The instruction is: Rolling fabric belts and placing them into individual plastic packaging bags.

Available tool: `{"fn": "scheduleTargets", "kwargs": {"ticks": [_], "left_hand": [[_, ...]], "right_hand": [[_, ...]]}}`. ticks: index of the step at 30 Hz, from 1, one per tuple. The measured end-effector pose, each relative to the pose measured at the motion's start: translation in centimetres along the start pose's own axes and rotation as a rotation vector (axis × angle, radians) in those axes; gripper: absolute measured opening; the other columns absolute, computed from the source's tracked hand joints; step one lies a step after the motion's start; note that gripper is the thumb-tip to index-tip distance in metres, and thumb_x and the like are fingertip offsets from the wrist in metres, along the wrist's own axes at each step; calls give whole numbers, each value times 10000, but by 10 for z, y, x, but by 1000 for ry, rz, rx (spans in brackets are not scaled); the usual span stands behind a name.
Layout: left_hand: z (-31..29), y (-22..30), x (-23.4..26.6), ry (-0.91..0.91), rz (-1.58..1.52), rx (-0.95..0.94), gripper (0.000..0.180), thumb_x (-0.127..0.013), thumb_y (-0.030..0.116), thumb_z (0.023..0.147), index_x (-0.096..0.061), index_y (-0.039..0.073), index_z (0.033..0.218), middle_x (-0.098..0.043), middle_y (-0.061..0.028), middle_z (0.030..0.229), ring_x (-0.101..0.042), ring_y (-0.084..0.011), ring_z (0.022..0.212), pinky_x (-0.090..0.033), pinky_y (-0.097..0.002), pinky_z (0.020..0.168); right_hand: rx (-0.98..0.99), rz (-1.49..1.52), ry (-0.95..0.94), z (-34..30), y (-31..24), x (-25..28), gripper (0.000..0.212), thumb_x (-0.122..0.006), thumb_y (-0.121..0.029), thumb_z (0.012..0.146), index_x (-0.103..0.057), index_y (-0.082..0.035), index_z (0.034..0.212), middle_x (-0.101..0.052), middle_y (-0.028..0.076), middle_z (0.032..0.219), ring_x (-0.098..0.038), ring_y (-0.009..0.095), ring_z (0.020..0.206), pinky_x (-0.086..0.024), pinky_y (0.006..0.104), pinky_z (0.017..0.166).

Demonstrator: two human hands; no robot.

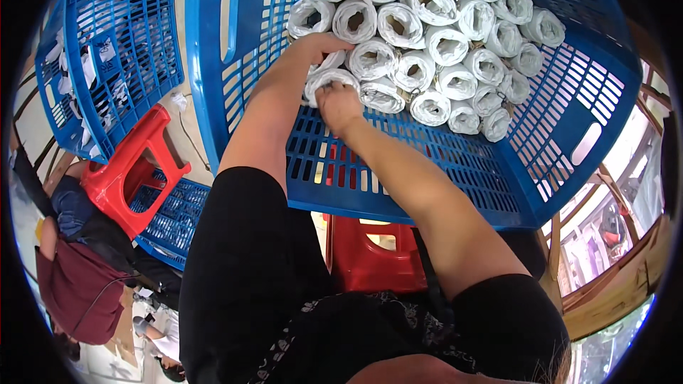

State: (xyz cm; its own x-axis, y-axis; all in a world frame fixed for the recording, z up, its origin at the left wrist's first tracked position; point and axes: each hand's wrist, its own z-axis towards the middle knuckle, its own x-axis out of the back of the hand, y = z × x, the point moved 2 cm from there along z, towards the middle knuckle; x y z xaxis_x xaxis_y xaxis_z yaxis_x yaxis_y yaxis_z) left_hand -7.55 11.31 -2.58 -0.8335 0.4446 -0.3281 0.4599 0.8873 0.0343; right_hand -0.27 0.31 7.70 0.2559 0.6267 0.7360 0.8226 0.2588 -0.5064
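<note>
Many white rolls of thin, crinkled sheet material [384, 60] lie stacked on their sides in a large blue plastic basket [405, 199], their hollow ends facing me. At the left edge of the stack, my left hand [324, 48] curls over a white roll [331, 61], its fingertips partly hidden between neighbouring rolls. Just below, my right hand [339, 107] grips the near end of the lowest left white roll [329, 80], with its fingers bent at the opening. Both forearms reach over the basket's near side.
A red plastic stool [377, 259] is beneath the basket's near side. Another red stool [139, 174] stands at the left, beside a blue crate [124, 50] with white scraps. Farther left is a person in a maroon top [82, 288]. A wooden frame [612, 270] stands at the right.
</note>
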Motion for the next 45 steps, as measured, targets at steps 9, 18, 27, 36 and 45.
{"fn": "scheduleTargets", "kwargs": {"ticks": [9, 18, 27, 36, 45], "left_hand": [[-14, -18, 29, 230, 1333, -387, 466, -686, 340, 730, -619, -50, 977, -619, -203, 1054, -612, -330, 923, -456, -408, 834], [-109, -3, -7, 384, 1204, 89, 173, -511, 82, 757, -635, -25, 812, -640, -173, 807, -649, -268, 712, -509, -371, 499], [-27, -105, 30, 427, 319, 98, 201, -672, 156, 688, -657, 2, 816, -656, -122, 791, -604, -196, 544, -487, -284, 481], [-14, -125, 91, 748, 850, -50, 452, -610, 278, 719, -623, -76, 1000, -596, -218, 1112, -575, -349, 1046, -464, -392, 873], [-100, -66, -1, 379, 551, 9, 570, -675, 384, 644, -630, -37, 1025, -617, -213, 1082, -605, -322, 990, -469, -361, 800]], "right_hand": [[130, -25, -348, 11, -3, 1, 221, -589, -180, 751, -644, -44, 916, -652, 108, 951, -584, 241, 963, -505, 347, 760], [94, 44, -78, 8, 23, -16, 213, -583, -103, 730, -618, -54, 934, -638, 113, 948, -588, 274, 945, -519, 389, 725], [29, 226, -397, 1, 32, 12, 246, -623, -113, 693, -602, -51, 931, -636, 125, 951, -610, 302, 917, -511, 402, 758], [-117, 334, -423, 55, -18, 6, 141, -600, -28, 693, -645, -2, 824, -659, 173, 887, -645, 310, 843, -527, 396, 726], [215, 464, 162, -28, 29, -5, 383, -583, -97, 791, -517, -33, 1163, -558, 173, 1084, -550, 363, 979, -465, 414, 815]]}}
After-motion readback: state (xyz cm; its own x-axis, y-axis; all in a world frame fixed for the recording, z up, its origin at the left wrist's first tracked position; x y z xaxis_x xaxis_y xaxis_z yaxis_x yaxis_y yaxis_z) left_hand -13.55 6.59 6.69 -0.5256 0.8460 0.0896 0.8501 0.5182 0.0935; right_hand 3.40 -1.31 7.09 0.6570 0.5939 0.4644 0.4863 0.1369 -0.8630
